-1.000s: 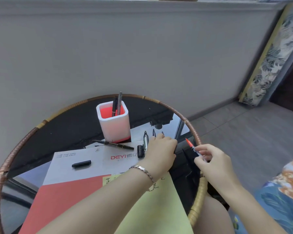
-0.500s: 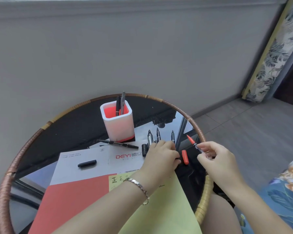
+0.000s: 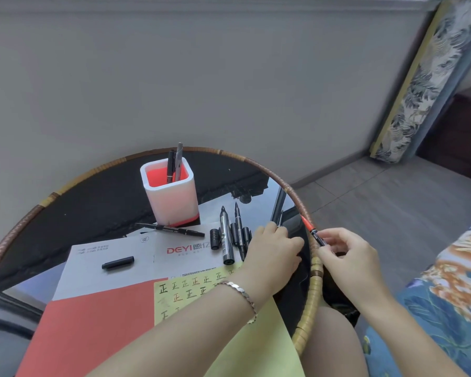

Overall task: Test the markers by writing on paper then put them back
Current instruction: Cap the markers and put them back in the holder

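Landmark: white pen holder (image 3: 170,195) with a red inside, standing upright toward the far side of the round dark surface (image 3: 74,210) with a woven rim.
In the holder: two pens (image 3: 174,165) standing upright, leaning a little.
Just in front of the holder: a thin black pen (image 3: 172,229) lying crosswise, its tip on the grey printed sheet (image 3: 112,248).
Right of the holder, nearer the person: a thick uncapped marker (image 3: 225,238) and a thinner uncapped marker (image 3: 239,232) lying side by side, tips pointing away, with loose black caps (image 3: 214,238) among them.
Left front of the holder: one black cap (image 3: 118,263) lying alone on the grey sheet.
Papers: a red sheet (image 3: 93,327) and a yellow sheet (image 3: 256,349) overlap the grey one on the near side; the yellow one carries rows of handwritten test characters (image 3: 185,285).
Left hand (image 3: 272,254): palm down over the surface to the right of the markers, fingers curled at something slim and dark; what it holds, I cannot tell.
Right hand (image 3: 343,253): beyond the rim, well right of the holder, pinching the dark barrel of a red-tipped marker (image 3: 312,232), tip uncapped and pointing up and away over the rim.
Wrist: a metal bracelet (image 3: 241,293) on the left arm.
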The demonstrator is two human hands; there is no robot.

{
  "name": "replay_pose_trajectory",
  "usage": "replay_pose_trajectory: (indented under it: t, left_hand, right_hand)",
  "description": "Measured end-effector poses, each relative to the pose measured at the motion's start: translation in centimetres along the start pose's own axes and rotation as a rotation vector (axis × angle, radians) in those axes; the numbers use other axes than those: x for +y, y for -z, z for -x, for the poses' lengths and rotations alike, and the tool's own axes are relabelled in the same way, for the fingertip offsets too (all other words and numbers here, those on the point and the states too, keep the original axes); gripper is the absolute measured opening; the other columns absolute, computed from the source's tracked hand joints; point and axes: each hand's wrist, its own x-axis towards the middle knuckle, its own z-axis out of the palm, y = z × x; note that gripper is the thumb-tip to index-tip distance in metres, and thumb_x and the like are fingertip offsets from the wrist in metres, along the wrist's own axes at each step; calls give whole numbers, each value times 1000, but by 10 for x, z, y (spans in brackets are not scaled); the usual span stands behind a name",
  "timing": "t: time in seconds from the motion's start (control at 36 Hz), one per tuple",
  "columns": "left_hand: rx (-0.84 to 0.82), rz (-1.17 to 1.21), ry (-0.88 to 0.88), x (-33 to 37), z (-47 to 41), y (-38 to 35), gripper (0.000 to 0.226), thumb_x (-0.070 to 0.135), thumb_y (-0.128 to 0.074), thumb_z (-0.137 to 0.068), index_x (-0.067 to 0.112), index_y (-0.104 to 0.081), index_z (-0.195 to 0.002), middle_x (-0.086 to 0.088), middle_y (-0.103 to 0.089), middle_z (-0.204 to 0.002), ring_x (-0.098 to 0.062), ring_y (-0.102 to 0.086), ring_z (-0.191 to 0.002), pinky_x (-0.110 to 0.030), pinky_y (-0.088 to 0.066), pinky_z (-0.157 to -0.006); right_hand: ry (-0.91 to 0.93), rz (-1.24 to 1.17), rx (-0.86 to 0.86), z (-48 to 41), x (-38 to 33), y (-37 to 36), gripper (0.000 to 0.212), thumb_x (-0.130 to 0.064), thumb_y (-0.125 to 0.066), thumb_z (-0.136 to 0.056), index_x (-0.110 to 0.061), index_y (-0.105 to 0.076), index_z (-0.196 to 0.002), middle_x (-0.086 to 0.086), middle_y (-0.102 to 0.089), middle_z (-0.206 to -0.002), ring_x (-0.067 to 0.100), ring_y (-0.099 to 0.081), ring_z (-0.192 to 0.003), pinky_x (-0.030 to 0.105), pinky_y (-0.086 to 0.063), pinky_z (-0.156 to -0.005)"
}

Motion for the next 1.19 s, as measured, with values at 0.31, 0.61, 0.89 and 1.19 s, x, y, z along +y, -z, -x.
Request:
replay_pose_trajectory:
  t: [0.31,0.61,0.89,1.19]
  left_hand:
    - [151,637,437,-12,19,31,16,20,-52,-92,18,-60,-106,2,-56,-97,-10,-55,-85,-17,-42,-74]
    - [266,1237,861,-63,79,81,12,14,-66,-84,20,-69,-95,7,-71,-86,0,-64,-75,-20,-52,-73]
    - [300,1338,950,-77,126,92,8,17,-65,-83,14,-71,-86,7,-62,-61,-4,-54,-53,-24,-44,-62]
    - [303,1355,875,-74,137,96,11,18,-62,-84,15,-72,-88,9,-60,-58,-3,-52,-53,-20,-44,-61]
  right_hand:
    - [20,0,-4,5,-5,0,22,-3,-60,-78,-23,-66,-86,4,-65,-86,10,-58,-69,10,-43,-58]
    - [99,-100,-199,19,-41,-24,25,-8,-71,-75,-32,-64,-80,-5,-64,-79,3,-57,-68,3,-42,-60]
    - [280,-195,-427,41,-79,-46,24,-10,-72,-75,-33,-69,-81,-22,-65,-64,3,-55,-57,8,-39,-51]
    - [376,-252,-425,48,-79,-49,22,-39,-64,-64,-33,-72,-83,-13,-71,-71,10,-64,-63,13,-48,-57]
